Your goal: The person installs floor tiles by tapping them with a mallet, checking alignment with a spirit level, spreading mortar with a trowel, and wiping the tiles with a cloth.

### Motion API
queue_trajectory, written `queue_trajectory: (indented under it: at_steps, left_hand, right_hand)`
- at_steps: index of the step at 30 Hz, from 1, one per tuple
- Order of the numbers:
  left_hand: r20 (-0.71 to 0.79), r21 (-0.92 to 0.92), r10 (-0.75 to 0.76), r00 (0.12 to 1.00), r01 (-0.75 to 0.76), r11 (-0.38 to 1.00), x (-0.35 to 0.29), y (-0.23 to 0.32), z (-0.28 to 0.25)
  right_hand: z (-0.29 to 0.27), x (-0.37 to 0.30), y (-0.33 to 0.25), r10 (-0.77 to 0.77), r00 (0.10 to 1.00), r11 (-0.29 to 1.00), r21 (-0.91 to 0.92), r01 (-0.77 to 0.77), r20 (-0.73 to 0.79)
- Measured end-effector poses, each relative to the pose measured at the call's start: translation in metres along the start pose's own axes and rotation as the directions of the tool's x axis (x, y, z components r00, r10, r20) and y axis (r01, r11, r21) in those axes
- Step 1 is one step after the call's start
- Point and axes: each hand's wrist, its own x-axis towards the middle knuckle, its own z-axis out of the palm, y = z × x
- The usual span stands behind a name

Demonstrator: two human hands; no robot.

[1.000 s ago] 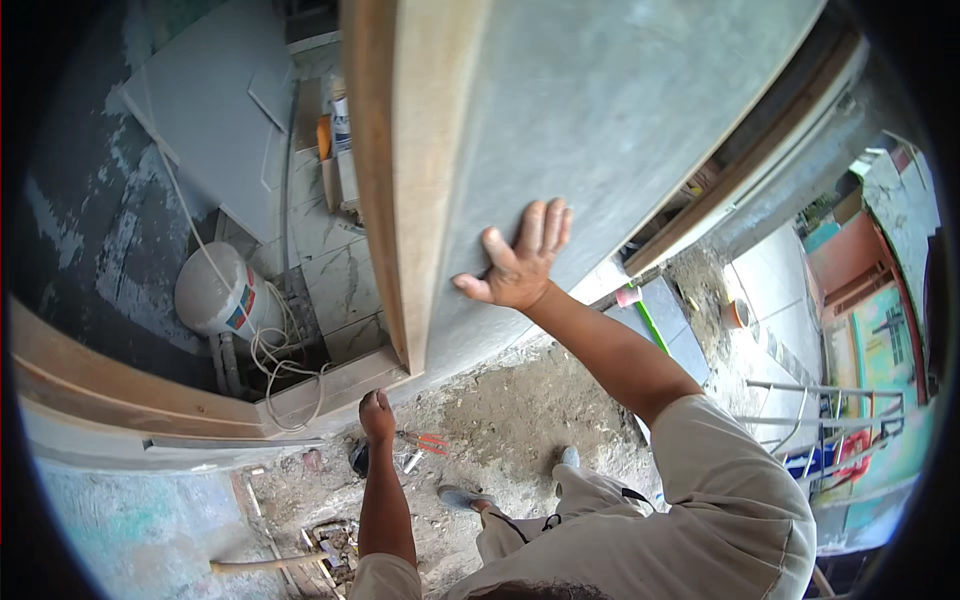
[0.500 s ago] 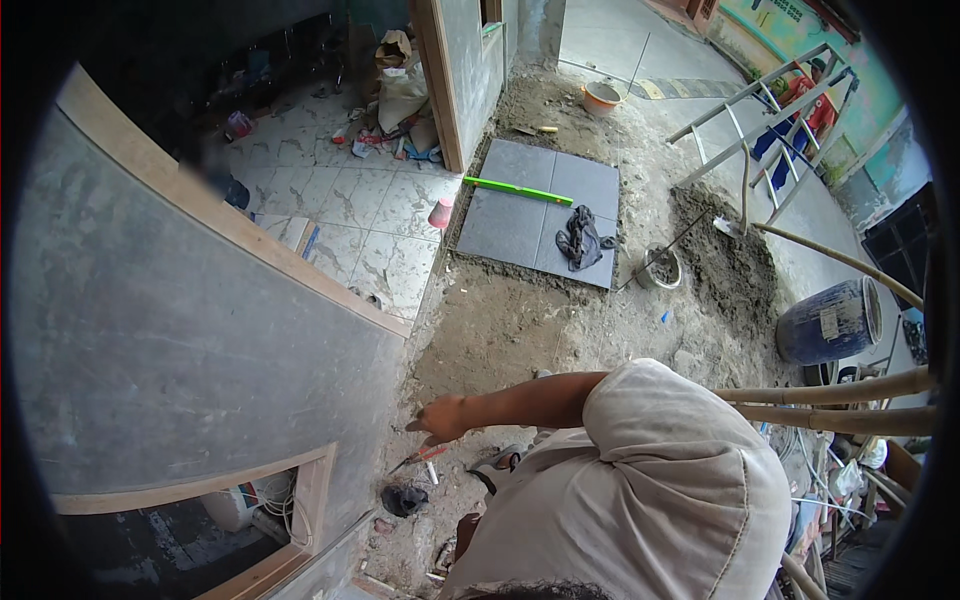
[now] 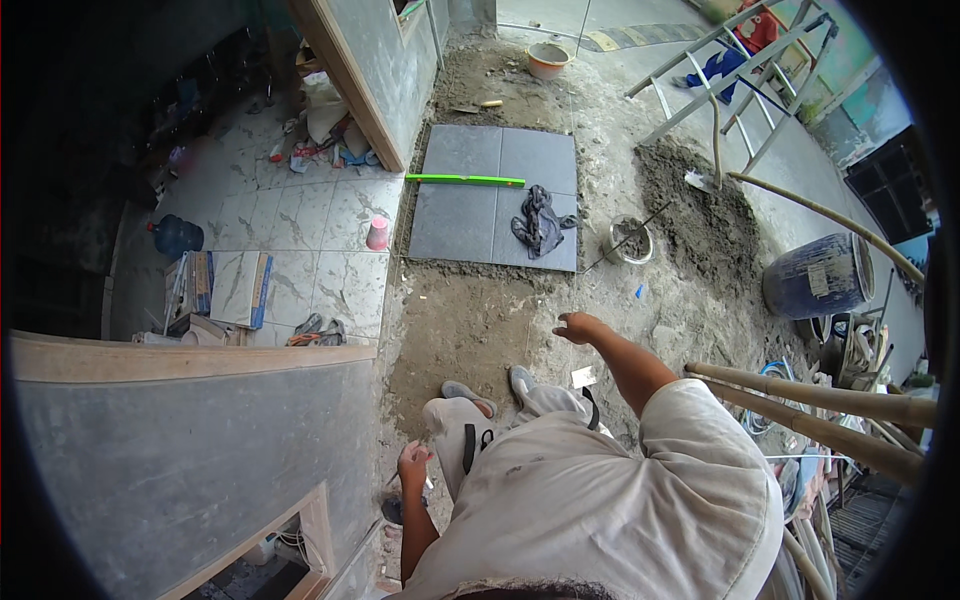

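My left hand [image 3: 413, 466] is low by the grey wall, fingers curled over a spot with a bit of red and a thin tip showing; what it grips is too small to make out. A white stick [image 3: 429, 483] lies beside it. Reaching out over the bare mortar, my right hand [image 3: 584, 328] has its fingers stretched and holds nothing. Beyond it lie several dark grey floor tiles [image 3: 455, 215] set together. Across them rests a green spirit level [image 3: 466, 180], with a crumpled black cloth or bag [image 3: 541, 222] near the right edge.
A mortar bucket [image 3: 630, 241] with a rod stands right of the tiles, before a heap of wet mortar [image 3: 700, 205] with a shovel. Farther are an orange-rimmed basin [image 3: 547, 61], a stepladder [image 3: 740, 80] and a person. Bamboo poles [image 3: 820, 400] and a blue drum [image 3: 818, 276] stand right.
My right hand has swung from the left, near a red-handled tool on the ground, out to the right. My left hand has come into view by that spot. The view has turned.
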Motion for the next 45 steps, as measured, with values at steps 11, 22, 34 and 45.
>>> queue_trajectory:
  at_steps: [11,22,34,45]
  left_hand:
    - [0.253,0.487,-0.227,0.940,0.079,0.870,0.159,0.026,-0.090]
    - [0.293,0.586,-0.035,0.956,-0.151,0.796,0.323,0.162,-0.072]
    - [0.516,0.675,-0.220,0.828,-0.235,0.699,0.267,0.231,0.050]
    - [0.489,0.583,0.057,0.870,-0.375,0.721,0.283,0.258,0.050]
  right_hand:
    - [0.024,0.013,-0.114,-0.101,0.995,0.963,0.249,0.104,-0.022]
    - [-0.028,0.022,-0.047,0.327,0.908,0.883,0.426,-0.195,-0.262]
    - [-0.101,0.130,-0.007,0.216,0.959,0.912,0.389,-0.132,-0.182]
    - [-0.238,0.252,-0.058,0.124,0.942,0.919,0.394,0.010,-0.313]
